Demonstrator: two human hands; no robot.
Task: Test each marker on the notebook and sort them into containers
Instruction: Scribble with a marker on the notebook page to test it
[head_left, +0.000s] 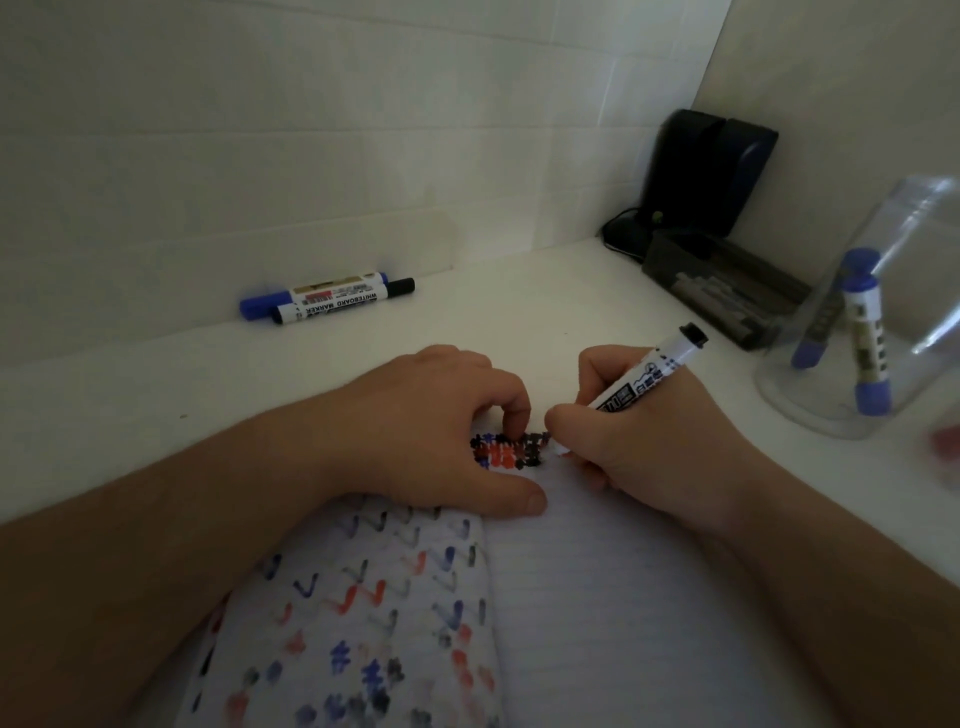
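Observation:
An open notebook (597, 597) lies in front of me, its left page covered in blue, red and black scribbles. My right hand (660, 447) grips a black whiteboard marker (647, 376) in a writing hold, tip down on the top of the right page beside a patch of marks (511, 449). My left hand (441, 431) presses on the notebook at its top, fingers curled beside the marks; whether they hold anything is hidden. Two more markers, a blue one (311, 296) and a black one (343, 304), lie by the back wall.
A clear plastic cup (872, 322) at the right holds two blue markers. A dark tray (727, 291) with pale markers sits behind it, in front of a black box (706, 171) in the corner. The white tabletop (156, 405) meets the tiled wall.

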